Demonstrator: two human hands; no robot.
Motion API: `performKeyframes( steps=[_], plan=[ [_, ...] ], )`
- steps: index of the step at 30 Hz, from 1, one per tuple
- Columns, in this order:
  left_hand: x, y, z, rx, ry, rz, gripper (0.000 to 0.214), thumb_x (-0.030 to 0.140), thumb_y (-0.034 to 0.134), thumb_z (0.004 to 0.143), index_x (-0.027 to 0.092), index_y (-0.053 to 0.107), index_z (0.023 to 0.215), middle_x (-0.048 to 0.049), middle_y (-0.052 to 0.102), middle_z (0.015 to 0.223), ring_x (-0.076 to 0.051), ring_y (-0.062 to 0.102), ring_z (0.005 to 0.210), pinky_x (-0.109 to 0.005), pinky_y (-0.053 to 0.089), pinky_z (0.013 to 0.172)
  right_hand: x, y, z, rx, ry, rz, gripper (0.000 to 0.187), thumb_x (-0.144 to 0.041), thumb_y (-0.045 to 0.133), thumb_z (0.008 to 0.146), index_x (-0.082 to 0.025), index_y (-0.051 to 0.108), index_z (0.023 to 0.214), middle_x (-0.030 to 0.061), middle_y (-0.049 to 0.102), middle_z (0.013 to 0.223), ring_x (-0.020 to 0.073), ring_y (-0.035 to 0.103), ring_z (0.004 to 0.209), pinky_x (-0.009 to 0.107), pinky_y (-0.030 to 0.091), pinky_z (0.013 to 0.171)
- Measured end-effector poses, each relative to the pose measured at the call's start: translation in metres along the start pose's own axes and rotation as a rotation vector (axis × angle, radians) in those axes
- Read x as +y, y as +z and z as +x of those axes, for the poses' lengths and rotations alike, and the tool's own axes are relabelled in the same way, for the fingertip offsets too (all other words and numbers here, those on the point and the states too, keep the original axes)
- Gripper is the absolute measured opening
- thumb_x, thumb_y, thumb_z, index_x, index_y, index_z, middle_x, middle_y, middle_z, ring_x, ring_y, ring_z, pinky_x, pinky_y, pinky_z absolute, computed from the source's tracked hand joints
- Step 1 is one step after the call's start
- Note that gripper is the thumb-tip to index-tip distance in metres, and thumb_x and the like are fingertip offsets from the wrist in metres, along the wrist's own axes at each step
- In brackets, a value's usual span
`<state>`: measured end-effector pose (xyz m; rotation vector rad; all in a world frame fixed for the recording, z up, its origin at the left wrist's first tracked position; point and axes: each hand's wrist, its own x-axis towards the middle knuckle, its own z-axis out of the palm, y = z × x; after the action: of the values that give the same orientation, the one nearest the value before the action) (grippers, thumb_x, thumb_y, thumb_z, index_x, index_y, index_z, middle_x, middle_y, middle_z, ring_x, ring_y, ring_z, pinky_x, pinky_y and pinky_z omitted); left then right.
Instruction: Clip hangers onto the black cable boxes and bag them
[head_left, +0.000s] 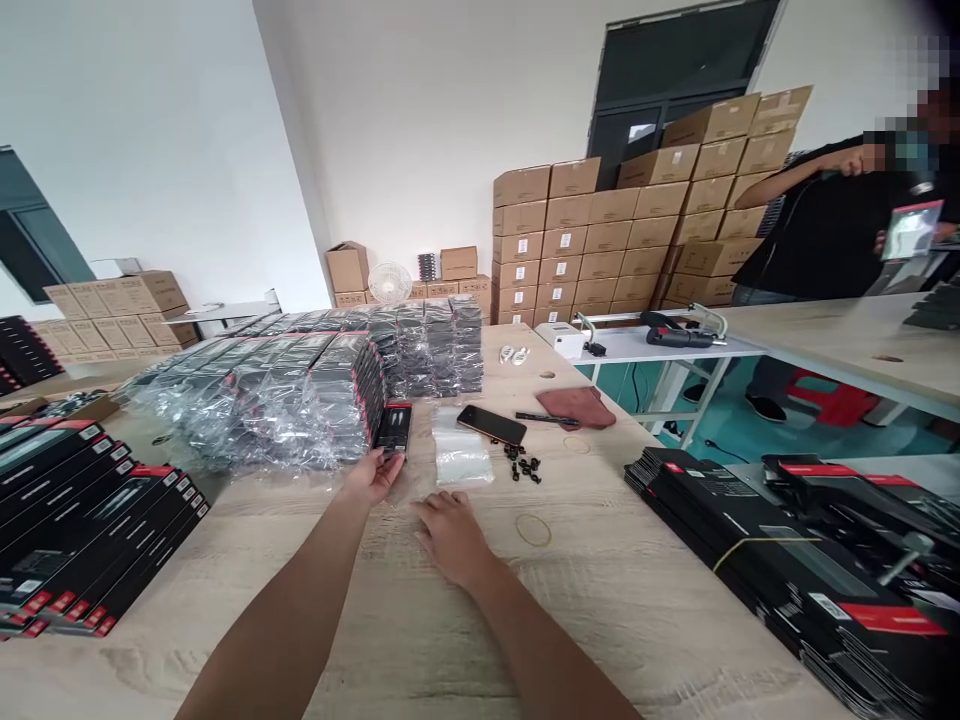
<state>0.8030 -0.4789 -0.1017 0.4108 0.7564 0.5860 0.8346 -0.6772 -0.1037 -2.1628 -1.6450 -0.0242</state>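
Left hand (pixel 373 477) gripping black box (pixel 393 428) at its near end, long axis pointing forward; right hand (pixel 450 540) open, flat on table (pixel 637 600), phone (pixel 491 425) ahead.

shrink-wrapped package stacks (pixel 255 400) block the hands (pixel 454 540) ahead-left.

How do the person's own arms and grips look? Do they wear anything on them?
The left arm and right arm are bare, with no sleeve in view. The left grip and right grip are bare hands: no gloves, and no watch or bracelet shows.
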Motion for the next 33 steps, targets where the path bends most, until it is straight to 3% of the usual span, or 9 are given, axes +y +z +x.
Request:
performKeyframes(
  steps=[4, 9, 13, 15, 19, 21, 25, 30, 33],
  plan=[
    [0.012, -0.016, -0.022, 0.018, 0.081, 0.141, 0.006, 0.010, 0.053, 0.085, 0.015, 0.055, 0.083, -0.0043, 0.061, 0.068, -0.016, 0.066, 0.068, -0.028, 0.059, 0.063, 0.006, -0.009, -0.002, -0.021, 0.065, 0.102, 0.016, -0.013, 0.052, 0.079, -0.017, 0.065, 0.070, 0.0061, 0.066, 0.080, 0.0190, 0.055, 0.081, 0.033, 0.032, 0.081],
    [0.012, -0.036, -0.071, -0.012, 0.159, 0.285, 0.013, 0.026, 0.061, 0.083, 0.013, 0.061, 0.088, -0.0104, 0.066, 0.087, -0.018, 0.066, 0.082, -0.029, 0.055, 0.072, 0.015, -0.036, -0.009, -0.006, 0.193, 0.942, 0.014, -0.028, 0.058, 0.076, -0.017, 0.062, 0.068, -0.0021, 0.059, 0.066, 0.0132, 0.051, 0.064, 0.024, 0.034, 0.063],
    [-0.002, -0.029, -0.115, -0.360, 0.111, 0.456, 0.052, 0.060, 0.052, 0.081, 0.017, 0.061, 0.108, -0.0142, 0.063, 0.112, -0.023, 0.061, 0.103, -0.034, 0.050, 0.081, 0.017, -0.049, -0.013, 0.013, 0.276, 1.470, 0.022, -0.036, 0.069, 0.069, -0.017, 0.058, 0.066, -0.0025, 0.059, 0.065, 0.0121, 0.051, 0.062, 0.023, 0.035, 0.061],
    [-0.009, -0.023, -0.131, -0.538, 0.013, 0.618, 0.060, 0.062, 0.057, 0.076, 0.019, 0.056, 0.119, -0.0142, 0.063, 0.111, -0.025, 0.062, 0.099, -0.037, 0.050, 0.079, 0.017, -0.050, -0.015, -0.023, 0.297, 1.622, 0.027, -0.038, 0.072, 0.068, -0.018, 0.055, 0.066, -0.0020, 0.060, 0.066, 0.0110, 0.051, 0.058, 0.023, 0.035, 0.058],
    [-0.017, -0.019, -0.141, -0.613, -0.009, 0.937, 0.052, 0.032, 0.083, 0.059, 0.017, 0.062, 0.104, -0.0006, 0.059, 0.071, -0.011, 0.056, 0.060, -0.022, 0.043, 0.056, 0.021, -0.047, -0.016, 0.001, 0.305, 1.710, 0.033, -0.040, 0.076, 0.067, -0.017, 0.052, 0.066, -0.0013, 0.060, 0.066, 0.0093, 0.050, 0.055, 0.021, 0.032, 0.051],
    [-0.019, -0.020, -0.142, -0.608, 0.020, 0.976, 0.038, 0.037, 0.080, 0.062, 0.014, 0.065, 0.088, 0.0027, 0.051, 0.061, -0.006, 0.046, 0.051, -0.018, 0.034, 0.048, 0.025, -0.045, -0.016, 0.036, 0.313, 1.693, 0.034, -0.040, 0.078, 0.065, -0.017, 0.052, 0.065, -0.0016, 0.060, 0.065, 0.0082, 0.049, 0.053, 0.020, 0.029, 0.047],
    [-0.029, -0.016, -0.144, -0.555, 0.074, 0.955, 0.040, 0.054, 0.068, 0.070, 0.015, 0.061, 0.079, -0.0019, 0.058, 0.075, -0.011, 0.055, 0.063, -0.020, 0.040, 0.051, 0.025, -0.039, -0.015, 0.045, 0.298, 1.678, 0.036, -0.037, 0.081, 0.062, -0.018, 0.051, 0.065, -0.0035, 0.057, 0.060, 0.0070, 0.045, 0.049, 0.019, 0.027, 0.043],
    [-0.043, -0.010, -0.141, -0.589, 0.113, 0.894, 0.037, 0.042, 0.077, 0.064, 0.014, 0.064, 0.084, -0.0043, 0.062, 0.081, -0.015, 0.059, 0.074, -0.025, 0.049, 0.062, 0.024, -0.036, -0.014, 0.078, 0.308, 1.790, 0.036, -0.039, 0.079, 0.064, -0.018, 0.049, 0.064, -0.0046, 0.055, 0.058, 0.0055, 0.042, 0.045, 0.019, 0.030, 0.041],
    [-0.042, -0.014, -0.134, -0.547, 0.128, 0.783, 0.031, 0.038, 0.077, 0.066, 0.014, 0.064, 0.081, -0.0030, 0.062, 0.078, -0.013, 0.058, 0.072, -0.025, 0.050, 0.064, 0.035, -0.039, -0.012, 0.231, 0.353, 1.916, 0.034, -0.035, 0.081, 0.062, -0.018, 0.051, 0.067, -0.0050, 0.055, 0.062, 0.0042, 0.043, 0.047, 0.017, 0.028, 0.039]
  ],
)
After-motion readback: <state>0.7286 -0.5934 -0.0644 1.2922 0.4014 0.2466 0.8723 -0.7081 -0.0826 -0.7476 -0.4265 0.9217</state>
